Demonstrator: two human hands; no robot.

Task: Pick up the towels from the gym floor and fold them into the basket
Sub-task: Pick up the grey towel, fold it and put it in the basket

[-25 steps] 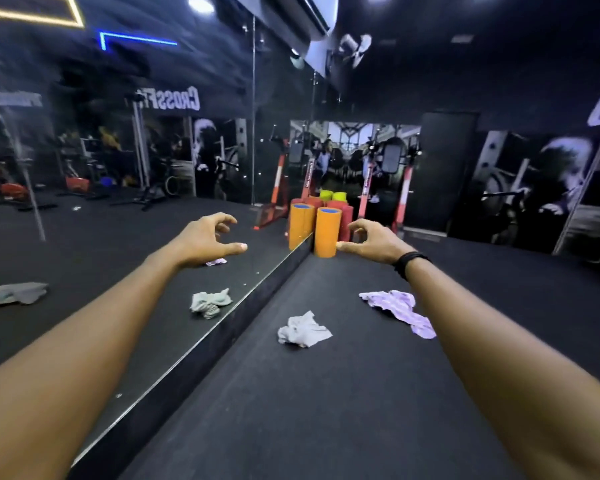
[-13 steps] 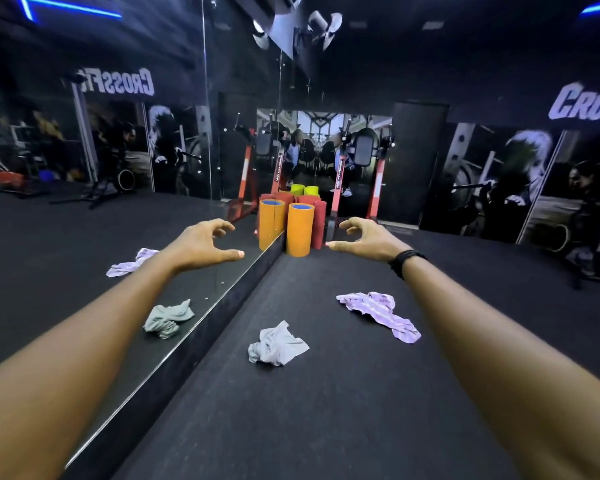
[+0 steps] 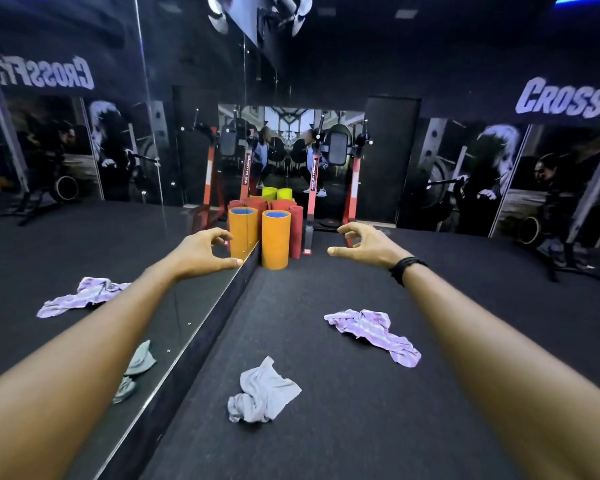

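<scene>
A crumpled grey towel lies on the black gym floor, low in the middle of the view. A purple striped towel lies crumpled to its right and a bit farther off. Both my arms are stretched forward above them. My left hand hovers over the base of the mirror wall, fingers curled apart, holding nothing. My right hand is held the same way, empty, with a black band on its wrist. No basket is in view.
A mirror wall runs along the left and shows reflections of both towels. Upright rolled mats, orange and red, stand at the far end beside a red rack. Dark wall posters line the right.
The view has swung right and moved closer to the towels. Both hands stay outstretched and empty, now spread a little wider apart.
</scene>
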